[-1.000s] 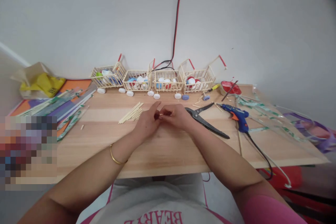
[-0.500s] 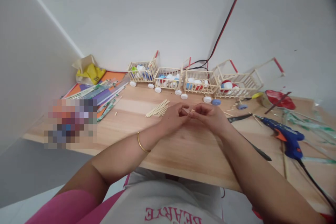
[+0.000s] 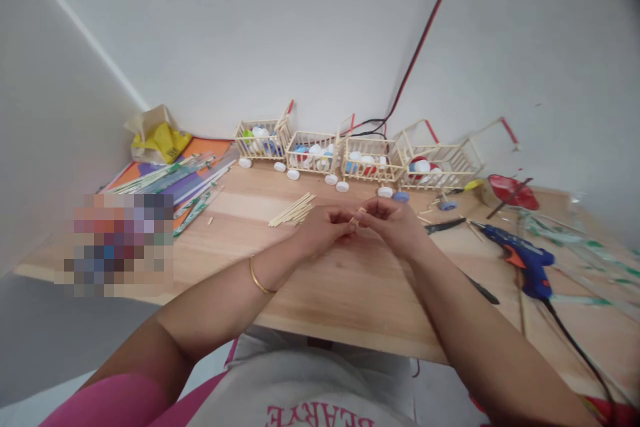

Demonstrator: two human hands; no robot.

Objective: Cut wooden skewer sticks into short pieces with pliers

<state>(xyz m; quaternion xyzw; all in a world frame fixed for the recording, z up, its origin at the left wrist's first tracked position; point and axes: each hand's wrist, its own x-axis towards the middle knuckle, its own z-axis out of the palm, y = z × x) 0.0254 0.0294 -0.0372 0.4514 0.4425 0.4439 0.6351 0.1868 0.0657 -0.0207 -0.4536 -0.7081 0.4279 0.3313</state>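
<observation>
My left hand (image 3: 320, 230) and my right hand (image 3: 395, 223) meet over the middle of the wooden table (image 3: 350, 280). Both are closed in a pinch on a short thin wooden stick (image 3: 356, 217) held between their fingertips. A loose pile of similar sticks (image 3: 293, 209) lies just beyond my left hand. A gold bangle (image 3: 257, 277) is on my left wrist.
Several small stick carts (image 3: 370, 160) filled with bottle caps line the wall. A blue glue gun (image 3: 520, 257) with its cord, black scissors (image 3: 450, 225) and a red lid (image 3: 513, 192) lie to the right. Coloured paper sheets (image 3: 170, 177) and a yellow bag (image 3: 157, 137) sit at the left.
The view has swung to the left and tilted, so the table corner and left wall show. My hands stay together on the small stick.
</observation>
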